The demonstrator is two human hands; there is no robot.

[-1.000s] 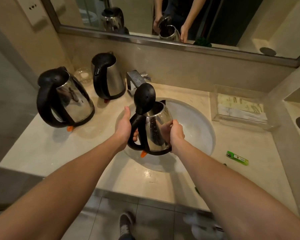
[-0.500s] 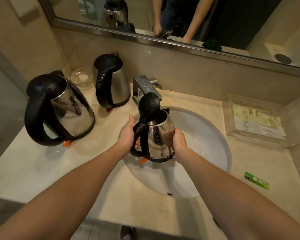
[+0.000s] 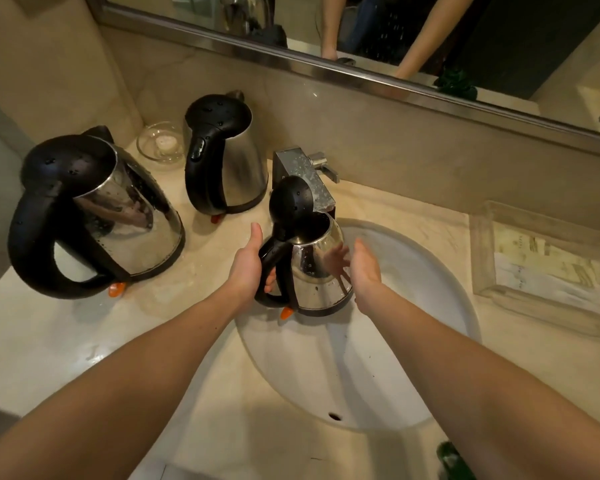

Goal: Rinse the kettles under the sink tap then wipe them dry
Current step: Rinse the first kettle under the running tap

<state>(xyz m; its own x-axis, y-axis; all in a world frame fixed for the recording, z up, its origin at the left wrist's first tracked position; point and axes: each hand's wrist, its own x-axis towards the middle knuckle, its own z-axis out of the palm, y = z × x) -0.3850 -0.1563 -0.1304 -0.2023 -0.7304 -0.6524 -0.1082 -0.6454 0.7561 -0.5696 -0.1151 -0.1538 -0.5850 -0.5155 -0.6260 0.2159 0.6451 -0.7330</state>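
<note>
Steel kettle (image 3: pixel 317 275), black-handled, lid up, under chrome tap (image 3: pixel 303 174). Left hand (image 3: pixel 248 268) grips handle (image 3: pixel 274 249); right hand (image 3: pixel 364 268) spread alongside (possibly touching). Keep opening centred beneath tap.

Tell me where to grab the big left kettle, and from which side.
Grip the big kettle by its black loop handle, coming from the near left: the loop juts that way, open for fingers; the steel body is wet and tapered.
</note>
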